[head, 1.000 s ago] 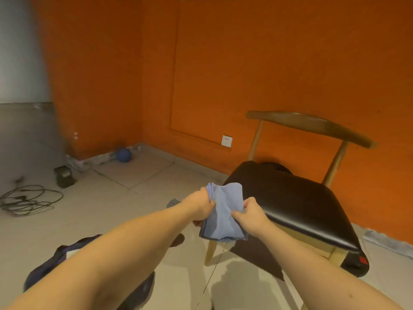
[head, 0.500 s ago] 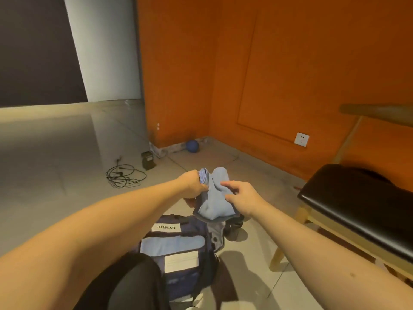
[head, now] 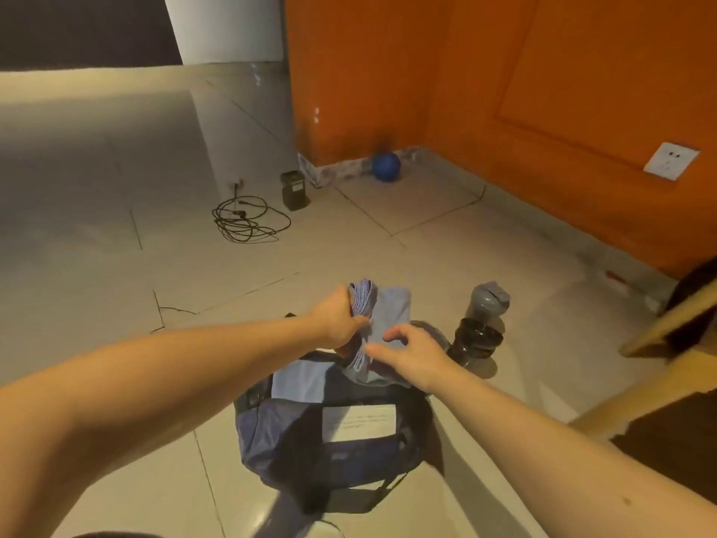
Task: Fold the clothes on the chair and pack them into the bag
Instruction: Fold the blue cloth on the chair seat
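Left hand (head: 341, 320): fingers clamped round the bunched edge of a folded light-blue garment (head: 392, 306). The cloth stands up past the knuckles and hangs down under the palm.

Right hand (head: 413, 357): fingers apart and slightly bent, lying flat against the near face of the same garment. Thumb and forefinger are separated, and no pinch is visible.

The garment is held in the air just above the far end of a navy duffel bag (head: 310, 436). Its lower edge is close to the bag or touching it; the view does not show which.

The bag lies on the tiled floor (head: 116, 266) directly in front of the person. It has a light-blue panel on top and a white label with small print on its side. The hands and cloth cover the part where an opening would show, so the state of the opening cannot be determined.

A dark water bottle (head: 481, 332) with a grey cap stands upright just beside the bag's far right end.

A wooden chair (head: 675, 316) is cut off by the right edge of the view.

By the wall corner at the far side of the floor are a blue ball (head: 386, 167), a small black box (head: 295, 190) and a loose coil of black cable (head: 244, 221). All three are well apart from the bag.

A white wall socket (head: 669, 161) sits low on the orange wall (head: 504, 71).
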{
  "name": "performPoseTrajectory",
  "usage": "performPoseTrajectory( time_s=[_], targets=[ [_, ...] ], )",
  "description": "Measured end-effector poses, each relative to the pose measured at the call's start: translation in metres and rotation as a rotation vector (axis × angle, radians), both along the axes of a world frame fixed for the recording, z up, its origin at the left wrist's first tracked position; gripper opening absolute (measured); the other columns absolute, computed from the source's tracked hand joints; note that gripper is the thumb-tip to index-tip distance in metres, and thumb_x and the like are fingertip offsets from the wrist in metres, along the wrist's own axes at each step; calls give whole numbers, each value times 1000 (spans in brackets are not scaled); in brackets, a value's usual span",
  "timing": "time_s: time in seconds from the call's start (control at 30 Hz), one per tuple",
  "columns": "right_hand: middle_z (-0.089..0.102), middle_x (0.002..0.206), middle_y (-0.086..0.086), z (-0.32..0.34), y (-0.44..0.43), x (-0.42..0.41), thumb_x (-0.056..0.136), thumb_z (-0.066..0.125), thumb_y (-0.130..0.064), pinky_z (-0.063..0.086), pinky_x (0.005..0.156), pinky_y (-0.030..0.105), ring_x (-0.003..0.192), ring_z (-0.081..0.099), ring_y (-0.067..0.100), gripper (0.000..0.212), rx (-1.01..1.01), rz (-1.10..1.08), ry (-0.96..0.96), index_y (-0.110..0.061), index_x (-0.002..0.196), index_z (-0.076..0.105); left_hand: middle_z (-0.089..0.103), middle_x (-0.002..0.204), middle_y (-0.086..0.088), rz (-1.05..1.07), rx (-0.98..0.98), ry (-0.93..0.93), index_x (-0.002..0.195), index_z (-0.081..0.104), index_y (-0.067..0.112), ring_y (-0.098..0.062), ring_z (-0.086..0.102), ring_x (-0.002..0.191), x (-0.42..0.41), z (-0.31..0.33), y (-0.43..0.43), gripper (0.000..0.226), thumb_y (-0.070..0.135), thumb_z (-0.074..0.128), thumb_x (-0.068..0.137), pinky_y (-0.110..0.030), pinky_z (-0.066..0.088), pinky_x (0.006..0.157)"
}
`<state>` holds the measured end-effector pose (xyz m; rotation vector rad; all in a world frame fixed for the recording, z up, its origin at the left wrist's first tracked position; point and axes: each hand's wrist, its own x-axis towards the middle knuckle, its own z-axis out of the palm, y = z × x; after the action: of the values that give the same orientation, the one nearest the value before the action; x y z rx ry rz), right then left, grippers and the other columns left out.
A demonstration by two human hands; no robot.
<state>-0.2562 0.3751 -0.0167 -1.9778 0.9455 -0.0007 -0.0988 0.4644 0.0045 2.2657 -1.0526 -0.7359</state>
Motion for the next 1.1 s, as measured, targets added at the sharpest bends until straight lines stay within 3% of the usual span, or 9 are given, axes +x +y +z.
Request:
performPoseTrajectory(
  time_s=[0.1,0.17,0.33,0.43,0.57,0.63,0.77,0.9,1.1],
  targets=[
    [48,131,0,-29,8,25,73,78,-64,46,83,31,109,56,17,73,5,16,42,-21,128,55,59,81,-9,67,-41,148,88,48,14,-30,62,71,10,-27,8,21,19,67,95,-36,56,66],
    [54,122,4,-44,15,38,70,80,-57,53,74,35,96,62,19,63,-43,6,51,-21,116,57,51,72,-13,76,-58,222,78,47,11,-26,52,67,14,-42,12,25,15,65,96,-40,51,69],
    [67,94,5,-65,22,56,80,81,-29,58,67,39,77,65,17,26,-75,-27,37,-16,93,62,68,96,-17,144,-107,407,104,61,9,-31,70,82,21,-82,36,16,4,47,98,-50,61,83],
    [67,90,4,-73,17,54,83,80,-25,61,74,45,83,69,21,22,-86,-25,55,-12,92,65,67,97,-7,135,-17,272,105,60,14,-23,63,88,18,-100,52,23,-1,45,97,-44,57,89],
    [66,90,4,-76,13,52,84,79,-21,61,77,44,85,68,21,19,-90,-59,38,-12,91,63,68,116,-1,-281,368,73,124,64,20,-21,62,104,12,-107,76,31,33,58,96,-35,53,91],
    [63,88,4,-75,14,54,86,77,-17,58,73,39,81,64,18,19,-89,-79,32,-7,94,63,70,107,-1,-447,430,36,113,67,21,-21,64,96,4,-104,87,32,47,60,95,-33,55,81],
    [58,101,8,-79,27,58,87,76,-19,47,58,24,84,60,20,20,-123,-53,45,-10,91,59,63,88,1,-590,292,-96,85,58,25,-21,59,82,-6,-94,106,26,49,59,94,-39,54,74],
    [49,109,9,-83,39,57,85,77,-24,52,70,36,85,58,23,27,-156,-4,127,-18,84,50,57,80,7,-626,83,-160,80,57,25,-14,55,77,-4,-90,123,32,55,54,89,-40,52,77],
    [56,111,12,-74,57,48,87,77,-36,52,75,35,91,59,24,31,-126,241,321,-15,100,59,58,78,10,-647,-93,-252,83,62,27,-10,53,75,1,-94,129,24,50,58,91,-36,50,78]
  ],
)
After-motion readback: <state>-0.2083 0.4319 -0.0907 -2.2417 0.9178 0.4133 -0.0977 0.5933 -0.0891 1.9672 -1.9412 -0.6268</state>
